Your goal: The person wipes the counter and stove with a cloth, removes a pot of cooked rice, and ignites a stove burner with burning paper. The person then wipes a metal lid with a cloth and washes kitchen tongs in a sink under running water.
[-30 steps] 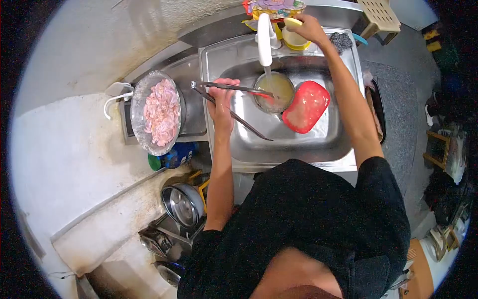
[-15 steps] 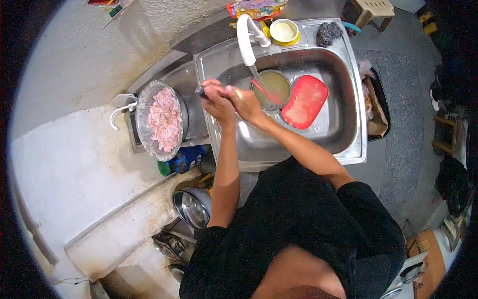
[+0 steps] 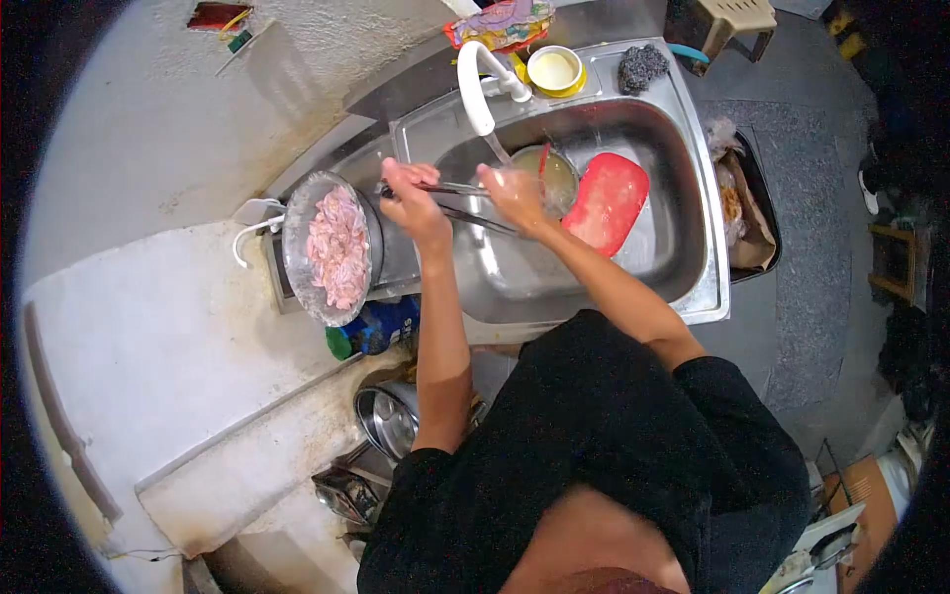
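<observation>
Over the left part of the steel sink, my left hand holds one end of long, thin metal tongs. My right hand is closed around the other end, just below the white faucet, from which water runs. The tongs lie roughly level between both hands, and motion blurs them. Inside the sink, a round bowl of cloudy water is partly behind my right hand. A red board or tray leans beside it.
Left of the sink stands a metal bowl of pale pink meat pieces. A dark scrubber and a white cup sit on the back rim. A bin is at the right, a blue bottle at lower left.
My hands have moved apart, and the tongs now show between them. The view has shifted slightly. The red stick in the bowl now points more upright.
</observation>
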